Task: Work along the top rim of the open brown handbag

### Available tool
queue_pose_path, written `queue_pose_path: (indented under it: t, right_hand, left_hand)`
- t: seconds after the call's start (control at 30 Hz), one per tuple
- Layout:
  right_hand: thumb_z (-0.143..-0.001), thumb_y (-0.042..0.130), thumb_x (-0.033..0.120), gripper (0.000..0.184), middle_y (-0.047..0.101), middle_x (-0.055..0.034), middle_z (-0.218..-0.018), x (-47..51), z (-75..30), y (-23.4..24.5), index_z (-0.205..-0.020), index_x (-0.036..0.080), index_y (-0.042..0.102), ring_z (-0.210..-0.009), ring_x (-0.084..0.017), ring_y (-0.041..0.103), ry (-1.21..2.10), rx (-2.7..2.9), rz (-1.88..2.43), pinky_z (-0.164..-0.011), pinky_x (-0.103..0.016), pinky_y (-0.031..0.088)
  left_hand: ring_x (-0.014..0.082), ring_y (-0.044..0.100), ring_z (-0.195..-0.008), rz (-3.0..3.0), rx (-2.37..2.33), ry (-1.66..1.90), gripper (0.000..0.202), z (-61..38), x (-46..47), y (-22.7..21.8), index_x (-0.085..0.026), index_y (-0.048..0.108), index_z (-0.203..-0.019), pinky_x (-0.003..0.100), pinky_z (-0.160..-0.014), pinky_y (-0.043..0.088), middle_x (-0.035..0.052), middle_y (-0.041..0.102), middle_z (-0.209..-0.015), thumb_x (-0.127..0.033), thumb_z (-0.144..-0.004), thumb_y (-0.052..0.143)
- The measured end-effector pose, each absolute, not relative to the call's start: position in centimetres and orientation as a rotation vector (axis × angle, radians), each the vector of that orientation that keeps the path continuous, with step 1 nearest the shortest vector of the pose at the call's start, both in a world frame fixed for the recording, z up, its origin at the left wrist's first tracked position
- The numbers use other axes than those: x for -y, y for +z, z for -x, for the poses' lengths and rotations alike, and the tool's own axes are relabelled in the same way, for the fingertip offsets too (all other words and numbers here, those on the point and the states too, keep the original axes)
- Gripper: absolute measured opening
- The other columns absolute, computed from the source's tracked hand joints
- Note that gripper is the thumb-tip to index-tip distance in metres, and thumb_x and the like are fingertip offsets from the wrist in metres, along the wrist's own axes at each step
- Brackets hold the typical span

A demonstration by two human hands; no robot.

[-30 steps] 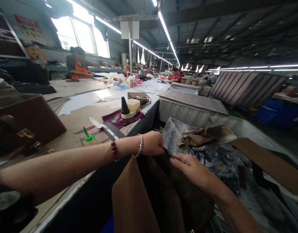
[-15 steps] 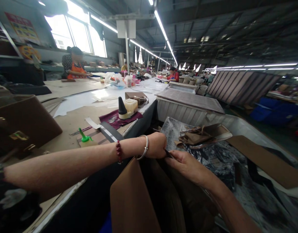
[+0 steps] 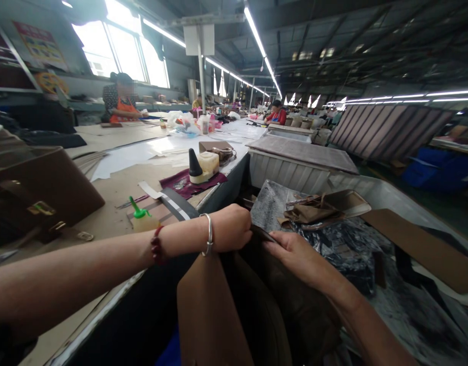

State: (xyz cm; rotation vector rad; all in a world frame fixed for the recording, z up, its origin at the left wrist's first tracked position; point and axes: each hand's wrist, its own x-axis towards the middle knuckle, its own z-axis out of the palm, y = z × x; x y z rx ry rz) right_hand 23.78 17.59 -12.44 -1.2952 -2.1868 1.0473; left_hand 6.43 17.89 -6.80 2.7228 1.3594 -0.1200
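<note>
My left hand (image 3: 234, 226) is closed round the top edge of a dark brown leather piece (image 3: 283, 305) that stands upright in front of me. On that wrist sit a silver bangle and a red bead bracelet. My right hand (image 3: 294, 254) pinches the same edge just to the right, fingers pressed together on it. A lighter brown leather panel (image 3: 207, 315) stands in front of the dark piece, below my left wrist.
A long workbench (image 3: 115, 188) runs on the left with a green-capped glue bottle (image 3: 142, 216), a black cone and tub (image 3: 201, 168) on a maroon cloth, and a brown handbag (image 3: 39, 188). A bin (image 3: 333, 223) of leather scraps lies to the right. Other people work far down the bench.
Both hands have shifted slightly left and up along the leather edge, staying closed on it. The view has swung a little.
</note>
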Motion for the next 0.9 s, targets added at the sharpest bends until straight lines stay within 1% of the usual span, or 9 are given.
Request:
queue_pose_path:
  t: [0.13,0.27,0.43,0.57,0.63,0.73,0.8,0.9]
  right_hand:
    - [-0.081,0.045,0.037,0.026,0.061,-0.0006,-0.071,-17.6,-24.0,-12.8,-0.076,0.015,0.058,-0.068,-0.016,0.055,1.223,2.118,1.253,-0.058,-0.023,0.04]
    - [-0.081,0.046,0.042,0.03,0.06,-0.001,-0.073,-17.8,-24.2,-13.2,-0.081,0.015,0.057,-0.073,-0.017,0.056,1.368,2.04,1.207,-0.061,-0.024,0.043]
    - [-0.08,0.048,0.042,0.03,0.058,-0.0006,-0.072,-18.0,-24.3,-13.4,-0.082,0.014,0.057,-0.073,-0.017,0.056,1.464,1.984,1.175,-0.062,-0.024,0.043]
    - [-0.079,0.049,0.043,0.03,0.056,0.0002,-0.068,-18.1,-24.1,-13.6,-0.079,0.014,0.056,-0.065,-0.014,0.053,1.544,1.913,1.166,-0.055,-0.022,0.04]
    - [-0.079,0.049,0.043,0.031,0.055,0.0006,-0.065,-18.0,-24.1,-13.6,-0.076,0.013,0.055,-0.059,-0.011,0.049,1.518,1.912,1.175,-0.051,-0.02,0.037]
    - [-0.079,0.047,0.043,0.033,0.052,0.0016,-0.06,-17.9,-24.2,-13.4,-0.069,0.013,0.054,-0.055,-0.01,0.044,1.358,1.986,1.224,-0.048,-0.02,0.033]
    - [-0.081,0.043,0.044,0.035,0.052,0.0016,-0.06,-17.9,-24.2,-13.0,-0.07,0.013,0.055,-0.056,-0.01,0.046,1.244,2.047,1.257,-0.049,-0.02,0.033]
    - [-0.085,0.036,0.041,0.036,0.058,-0.0001,-0.067,-17.8,-23.8,-12.4,-0.075,0.013,0.057,-0.064,-0.013,0.052,1.073,2.186,1.245,-0.055,-0.021,0.035]
  left_hand:
    - [0.0167,0.056,-0.067,-2.672,-1.39,-0.033,0.022,-6.2,-19.4,-7.1,-0.01,0.065,-0.063,0.023,-0.059,0.038,0.0081,0.065,-0.071,-0.018,-0.073,0.047]
    - [0.014,0.053,-0.057,-2.623,-1.397,0.059,0.02,-6.1,-20.2,-7.5,-0.011,0.063,-0.058,0.021,-0.053,0.035,0.0062,0.063,-0.063,-0.018,-0.069,0.048]
    - [0.0131,0.052,-0.058,-2.597,-1.37,0.091,0.019,-6.1,-20.6,-7.7,-0.011,0.06,-0.054,0.02,-0.053,0.035,0.0058,0.063,-0.064,-0.018,-0.067,0.048]
    - [0.0122,0.05,-0.056,-2.574,-1.373,0.082,0.018,-6.3,-20.8,-7.6,-0.011,0.058,-0.052,0.02,-0.053,0.035,0.0052,0.061,-0.061,-0.017,-0.066,0.05]
    - [0.0111,0.048,-0.054,-2.578,-1.347,0.096,0.018,-6.4,-20.9,-7.5,-0.011,0.056,-0.049,0.02,-0.052,0.034,0.0038,0.058,-0.058,-0.016,-0.065,0.049]
    - [0.0093,0.042,-0.048,-2.569,-1.319,0.126,0.018,-6.6,-20.8,-7.5,-0.013,0.051,-0.045,0.019,-0.047,0.031,0.0004,0.05,-0.049,-0.016,-0.062,0.048]
    - [0.0082,0.038,-0.045,-2.554,-1.302,0.151,0.018,-6.7,-20.7,-7.5,-0.013,0.045,-0.041,0.019,-0.044,0.029,-0.0019,0.043,-0.044,-0.015,-0.059,0.048]
    - [0.0072,0.036,-0.043,-2.539,-1.221,0.207,0.02,-6.9,-20.6,-7.7,-0.014,0.035,-0.039,0.017,-0.041,0.027,-0.0042,0.035,-0.041,-0.013,-0.055,0.047]
